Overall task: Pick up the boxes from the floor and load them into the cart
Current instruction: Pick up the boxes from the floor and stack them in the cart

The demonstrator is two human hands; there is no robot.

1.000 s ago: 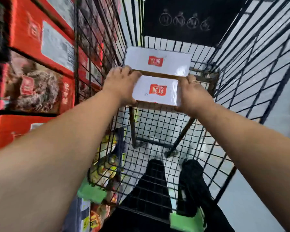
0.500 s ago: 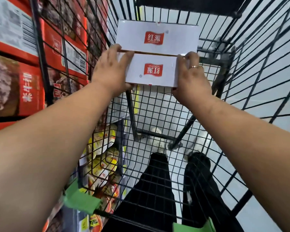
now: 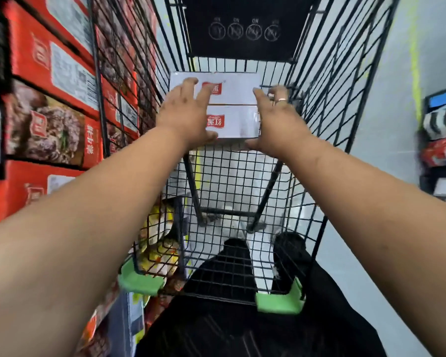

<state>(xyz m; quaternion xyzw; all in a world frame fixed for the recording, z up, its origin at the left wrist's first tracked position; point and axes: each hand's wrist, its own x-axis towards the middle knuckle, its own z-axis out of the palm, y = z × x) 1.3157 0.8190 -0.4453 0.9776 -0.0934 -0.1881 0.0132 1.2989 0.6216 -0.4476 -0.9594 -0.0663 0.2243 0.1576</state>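
Note:
Two white boxes with red logos lie side by side at the far end of the black wire cart [image 3: 330,81]. The far box [image 3: 238,86] sits against the cart's end. The near box [image 3: 233,123] lies just in front of it. My left hand [image 3: 188,114] rests over the near box's left end with fingers spread and straight, covering part of both boxes. My right hand [image 3: 276,117], wearing a ring, lies flat against the near box's right end, thumb at its front edge. Neither hand curls round a box.
Red cartons [image 3: 49,73] are stacked close along the cart's left wall. A black panel [image 3: 242,32] closes the far end. Green corner bumpers [image 3: 278,304] mark the near rim. Shelves with goods [image 3: 440,140] stand on the right. Black-trousered legs show below the mesh.
The near box has gone from held in both hands to lying beside the far box. My fingers have uncurled and spread.

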